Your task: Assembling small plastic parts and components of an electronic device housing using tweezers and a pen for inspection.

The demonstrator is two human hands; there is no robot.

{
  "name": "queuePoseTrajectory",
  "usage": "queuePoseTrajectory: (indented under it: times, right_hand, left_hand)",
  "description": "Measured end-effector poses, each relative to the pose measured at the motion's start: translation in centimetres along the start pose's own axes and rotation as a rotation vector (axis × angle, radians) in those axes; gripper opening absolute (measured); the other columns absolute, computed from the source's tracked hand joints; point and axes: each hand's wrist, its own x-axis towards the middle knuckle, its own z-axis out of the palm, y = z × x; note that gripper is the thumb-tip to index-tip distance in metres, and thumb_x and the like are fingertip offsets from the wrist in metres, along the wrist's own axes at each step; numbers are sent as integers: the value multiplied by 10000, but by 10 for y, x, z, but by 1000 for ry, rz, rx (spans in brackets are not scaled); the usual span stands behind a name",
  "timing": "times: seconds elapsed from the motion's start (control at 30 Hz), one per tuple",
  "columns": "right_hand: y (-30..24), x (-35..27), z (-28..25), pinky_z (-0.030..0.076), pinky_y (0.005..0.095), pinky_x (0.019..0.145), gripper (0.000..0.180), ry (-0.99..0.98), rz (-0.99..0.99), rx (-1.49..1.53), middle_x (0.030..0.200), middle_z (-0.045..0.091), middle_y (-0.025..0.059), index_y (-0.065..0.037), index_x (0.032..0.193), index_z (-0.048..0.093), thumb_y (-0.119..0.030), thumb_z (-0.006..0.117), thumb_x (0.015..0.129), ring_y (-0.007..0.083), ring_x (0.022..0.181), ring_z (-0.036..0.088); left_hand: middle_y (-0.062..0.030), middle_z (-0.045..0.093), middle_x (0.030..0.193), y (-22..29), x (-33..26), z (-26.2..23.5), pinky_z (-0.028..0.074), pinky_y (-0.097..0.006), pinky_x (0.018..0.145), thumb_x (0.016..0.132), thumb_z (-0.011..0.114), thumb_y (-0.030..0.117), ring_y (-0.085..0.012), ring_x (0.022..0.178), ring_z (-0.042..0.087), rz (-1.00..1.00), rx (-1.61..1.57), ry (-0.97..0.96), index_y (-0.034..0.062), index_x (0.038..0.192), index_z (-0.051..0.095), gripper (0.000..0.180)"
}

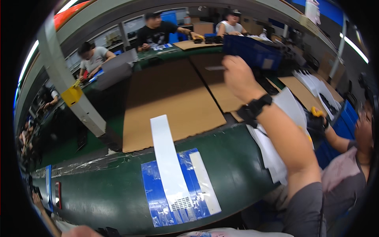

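My right hand (239, 77), with a black band on the wrist, is raised over the far cardboard, its fingers curled closed. A pale translucent strip (215, 68) shows right at its fingertips; whether they grip it I cannot tell. Just a blurred patch of my left hand (81, 231) shows at the lower edge, its fingers hidden. In front of me a long white strip (167, 158) with rows of small dark pieces at its near end lies across a blue, tape-covered plate (152, 183). Beside it on that plate is a cream-coloured strip (205, 183).
A green table (106, 189) carries large cardboard sheets (169, 98). A blue bin (252, 51) stands beyond my right hand; white sheets (272, 146) lie under my right forearm. A grey post (85, 106) rises at left. Co-workers sit opposite and at my right.
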Motion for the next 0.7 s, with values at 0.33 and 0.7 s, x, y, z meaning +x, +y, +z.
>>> queuePoseTrajectory:
  times: [0.33, 0.7]
  right_hand:
    - [197, -116, -21, 470, 351, 727, 161, -837, 701, -771, 880, 596, 154, -33, 824, 616, -115, 583, 689, 288, 853, 570]
    - [151, -99, -14, 453, 392, 639, 134, -614, 113, -518, 808, 563, 143, -39, 830, 524, -79, 442, 732, 295, 783, 552]
  left_hand:
    - [-206, 214, 1269, 93, -96, -63, 184, -386, 976, 806, 446, 249, -340, 1161, 257, -1531, 358, -1117, -7, 1232, 242, 537]
    - [-213, 282, 1226, 96, -106, -56, 229, -377, 942, 794, 448, 154, -336, 1123, 300, -1266, 350, -1014, -24, 1174, 315, 441]
